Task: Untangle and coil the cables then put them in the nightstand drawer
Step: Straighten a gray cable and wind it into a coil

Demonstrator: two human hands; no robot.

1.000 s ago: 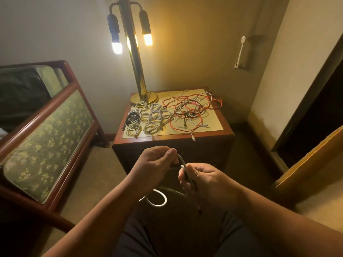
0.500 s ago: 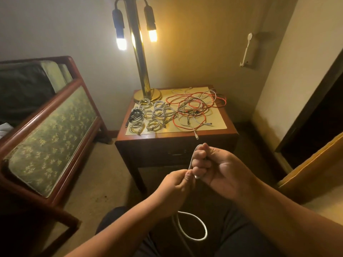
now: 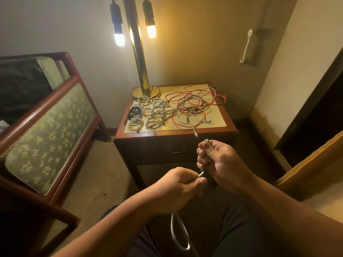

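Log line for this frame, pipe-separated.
phase: coiling white cable | left hand: pinches connector end | right hand: grips folded loops | nightstand top: coiled bundles, red-white tangle | drawer: closed

Support: dark reddish wooden nightstand [image 3: 230, 127], square top with a beige inset panel [image 3: 217, 115]; stands on beige carpeted floor [image 3: 104, 164] in the room corner.

On top, back-left corner: round brass lamp base [image 3: 138, 93], upright pole rising from it.

Left half, just in front of the base: cluster of small white coiled cables [image 3: 156, 110], packed close, several touching. One black coiled cable [image 3: 134, 113] at the cluster's left edge.

Right half: loose tangle of red, white and black cables [image 3: 193, 104], strands overlapping. One white connector end [image 3: 195, 134] trails from it over the front edge.
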